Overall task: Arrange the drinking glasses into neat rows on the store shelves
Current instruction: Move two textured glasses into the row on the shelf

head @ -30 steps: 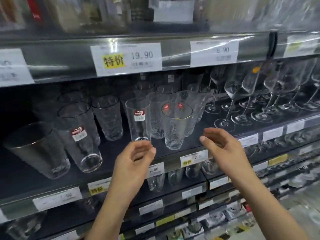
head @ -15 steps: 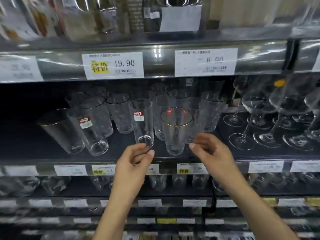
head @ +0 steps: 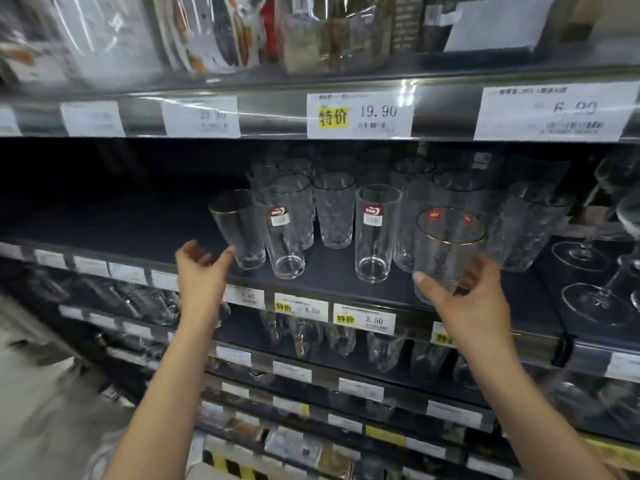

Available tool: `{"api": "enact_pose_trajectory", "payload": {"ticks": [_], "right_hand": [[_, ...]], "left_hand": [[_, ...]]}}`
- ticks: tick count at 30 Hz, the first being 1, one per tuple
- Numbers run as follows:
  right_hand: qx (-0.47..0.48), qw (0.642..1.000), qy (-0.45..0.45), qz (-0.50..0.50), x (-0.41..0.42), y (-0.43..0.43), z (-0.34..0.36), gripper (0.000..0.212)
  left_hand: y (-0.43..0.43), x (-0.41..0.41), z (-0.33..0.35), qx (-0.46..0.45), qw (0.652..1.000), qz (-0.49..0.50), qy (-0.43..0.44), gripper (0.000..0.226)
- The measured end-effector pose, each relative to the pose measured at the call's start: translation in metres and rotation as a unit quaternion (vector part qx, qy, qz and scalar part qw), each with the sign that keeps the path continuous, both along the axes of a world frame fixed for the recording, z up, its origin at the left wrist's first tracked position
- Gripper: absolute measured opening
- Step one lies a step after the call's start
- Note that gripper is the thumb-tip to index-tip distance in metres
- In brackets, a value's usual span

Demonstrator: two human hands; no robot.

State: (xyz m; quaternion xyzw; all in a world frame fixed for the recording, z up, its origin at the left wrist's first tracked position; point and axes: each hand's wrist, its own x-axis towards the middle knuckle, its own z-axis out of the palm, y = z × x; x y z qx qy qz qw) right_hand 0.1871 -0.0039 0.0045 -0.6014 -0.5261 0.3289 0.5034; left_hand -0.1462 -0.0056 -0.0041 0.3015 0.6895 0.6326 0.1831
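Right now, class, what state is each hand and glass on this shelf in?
Left hand, open, beside the clear gold-rimmed tapered glass.
Right hand, gripping the textured gold-rimmed tumbler.
Two tall clear red-labelled glasses, upright, untouched.
Stemmed clear wine glasses, upright.

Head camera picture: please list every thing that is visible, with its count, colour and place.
left gold-rimmed glass: one, clear, middle shelf, leftmost
right gold-rimmed glass: one, clear, shelf front
stickered glasses: two, clear, red labels, between those
textured glasses: several, clear, behind
wine glasses: several, clear, far right
price tags: many, white, some yellow, shelf edges
packaged goods: blurred, top shelf
left hand: one, open, by left gold-rimmed glass
right hand: one, holds right gold-rimmed glass
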Motion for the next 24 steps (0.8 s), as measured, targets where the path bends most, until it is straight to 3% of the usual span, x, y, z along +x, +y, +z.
{"api": "enact_pose_trajectory", "payload": {"ticks": [5, 10, 16, 24], "right_hand": [[-0.003, 0.997, -0.049, -0.060, -0.017, 0.007, -0.003, 0.091], [0.002, 0.991, -0.081, -0.109, -0.029, 0.010, -0.005, 0.099], [-0.008, 0.987, -0.108, -0.119, -0.029, 0.011, -0.002, 0.096], [0.012, 0.990, -0.106, -0.095, -0.025, 0.009, -0.001, 0.084]], "left_hand": [[0.023, -0.016, 0.010, -0.031, 0.993, -0.111, 0.005, 0.084], [0.034, -0.015, 0.011, -0.051, 0.982, -0.179, 0.036, 0.083], [0.044, -0.020, 0.012, -0.052, 0.978, -0.193, 0.063, 0.089], [0.043, -0.028, 0.005, -0.046, 0.986, -0.138, 0.078, 0.077]]}}
